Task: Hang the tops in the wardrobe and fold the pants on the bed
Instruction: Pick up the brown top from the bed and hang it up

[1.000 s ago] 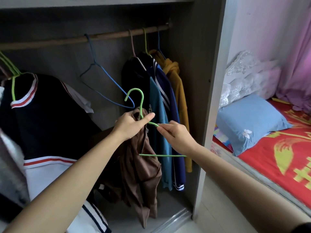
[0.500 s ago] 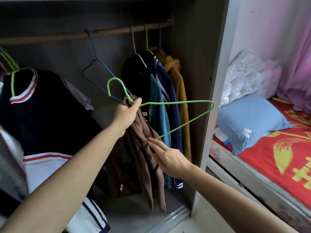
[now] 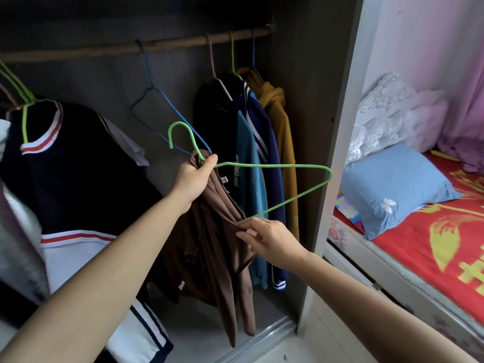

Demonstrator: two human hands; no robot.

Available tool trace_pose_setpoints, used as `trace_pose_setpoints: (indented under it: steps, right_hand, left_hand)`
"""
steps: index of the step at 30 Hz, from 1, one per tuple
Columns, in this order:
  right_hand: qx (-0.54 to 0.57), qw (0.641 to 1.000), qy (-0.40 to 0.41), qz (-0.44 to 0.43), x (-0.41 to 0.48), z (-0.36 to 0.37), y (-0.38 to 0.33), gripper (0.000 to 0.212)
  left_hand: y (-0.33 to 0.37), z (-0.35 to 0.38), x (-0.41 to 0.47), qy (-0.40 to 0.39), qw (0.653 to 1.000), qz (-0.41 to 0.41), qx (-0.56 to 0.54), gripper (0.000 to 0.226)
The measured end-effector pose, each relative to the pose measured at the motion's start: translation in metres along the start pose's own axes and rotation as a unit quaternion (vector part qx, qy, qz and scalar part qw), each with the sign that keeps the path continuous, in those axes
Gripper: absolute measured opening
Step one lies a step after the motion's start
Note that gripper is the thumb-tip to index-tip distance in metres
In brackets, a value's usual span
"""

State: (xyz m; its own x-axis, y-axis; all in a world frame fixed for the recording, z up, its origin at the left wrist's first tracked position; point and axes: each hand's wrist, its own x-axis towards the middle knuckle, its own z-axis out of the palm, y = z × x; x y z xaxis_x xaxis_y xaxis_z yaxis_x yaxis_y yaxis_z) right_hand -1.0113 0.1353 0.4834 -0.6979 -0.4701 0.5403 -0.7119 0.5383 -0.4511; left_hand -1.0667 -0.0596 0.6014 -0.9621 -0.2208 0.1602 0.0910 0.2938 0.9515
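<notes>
My left hand [image 3: 195, 176] grips the neck of a green wire hanger [image 3: 282, 166] together with the collar of a brown top [image 3: 222, 247], held in front of the open wardrobe. The hanger's right shoulder sticks out bare to the right; its left side is hidden in the cloth. The top hangs down limp from my left hand. My right hand [image 3: 264, 238] pinches the brown fabric where the hanger's lower wire meets it.
A wooden rail [image 3: 157, 47] runs across the wardrobe top with an empty blue hanger [image 3: 162, 111]. Dark, teal, navy and mustard tops [image 3: 262, 142] hang at right, a black striped top [image 3: 65, 163] at left. The bed [image 3: 424, 247] with a blue pillow [image 3: 392, 187] lies right.
The hanger has swung from edge-on to flat, its right shoulder now pointing right. My right hand dropped from the hanger's wire to the brown fabric below it.
</notes>
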Motion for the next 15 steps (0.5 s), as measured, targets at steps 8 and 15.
trace_pose_setpoints:
  steps: [8,15]
  right_hand:
    - [-0.076,0.996,0.039,0.034,-0.007,-0.025,0.016,0.034]
    - [-0.164,0.985,0.005,-0.053,-0.008,-0.035,0.012,0.034]
  left_hand:
    - [-0.011,-0.021,0.013,0.109,0.993,-0.020,0.045,0.037]
    - [-0.010,-0.020,0.010,0.124,0.990,0.025,0.061,0.028]
